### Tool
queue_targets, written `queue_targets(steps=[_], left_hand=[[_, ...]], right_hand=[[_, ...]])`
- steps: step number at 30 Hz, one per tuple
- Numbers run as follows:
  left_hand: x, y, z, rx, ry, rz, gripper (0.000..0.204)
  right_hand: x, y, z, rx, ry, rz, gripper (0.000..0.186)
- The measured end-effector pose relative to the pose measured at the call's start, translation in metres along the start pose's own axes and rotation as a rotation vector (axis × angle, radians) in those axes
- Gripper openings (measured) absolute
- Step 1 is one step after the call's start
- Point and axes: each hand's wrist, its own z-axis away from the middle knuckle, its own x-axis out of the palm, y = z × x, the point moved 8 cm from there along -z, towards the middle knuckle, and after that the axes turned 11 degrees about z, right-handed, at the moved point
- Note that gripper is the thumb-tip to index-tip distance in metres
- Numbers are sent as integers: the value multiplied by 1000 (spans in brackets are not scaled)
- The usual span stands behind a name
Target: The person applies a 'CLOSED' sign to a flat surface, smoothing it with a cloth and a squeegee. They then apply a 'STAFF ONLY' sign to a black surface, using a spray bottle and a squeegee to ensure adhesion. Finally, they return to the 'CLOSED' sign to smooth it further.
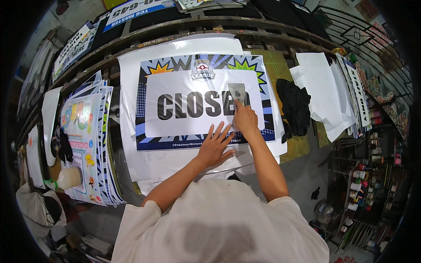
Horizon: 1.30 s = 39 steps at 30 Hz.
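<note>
Holding a flat scraper (237,91) over a printed sign (197,125), other hand laid open

The printed sign lies flat in the middle of the work area, on top of white sheets (128,92) that stick out around it. It has a blue & black patterned border, a white centre w/ rounded corners, and big black letters, which stand upright for the person. An orange burst is at its upper L, a green one at its upper R, and a small emblem b/w them. Some soft reflections show on the white part.

The R hand (246,118) is closed on the near end of the flat scraper, w/ one finger stretched along it. The grey blade points away from the person & covers part of the last letters. The exact angle of the blade I cannot tell. The L hand (215,143) is open, palm down, fingers spread; its fingertips rest on the lower part of the sign, & the rest of it reaches over the near edge.

Just R of the white sheets, a black cloth (295,107) lies crumpled, partly on a yellow-green board (277,70). Further R are loose white papers (322,90) & a stack of printed panels (363,98). On the L side: a pile of colourful posters (81,125), w/ a whitish bottle (71,177), green at one end, near its btm. Beyond the sign runs a dark rail (193,24); at lower R, shelves w/ small containers (359,184).
</note>
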Motion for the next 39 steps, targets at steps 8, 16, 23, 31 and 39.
queue_targets(steps=[8,16,23,31,39], left_hand=[[2,0,0,-10,-18,-18,72],[4,-1,1,-22,-40,-30,74],[4,0,1,-17,-34,-47,74],[-2,2,-2,28,6,-60,70],[1,3,-21,-154,-20,109,59]], right_hand=[[2,0,-55,10,-15,1,43],[6,1,-116,14,-87,25,41],[1,6,-151,57,-144,34,49],[-36,37,-146,-71,112,-54,49],[-42,65,127,-11,176,64,53]])
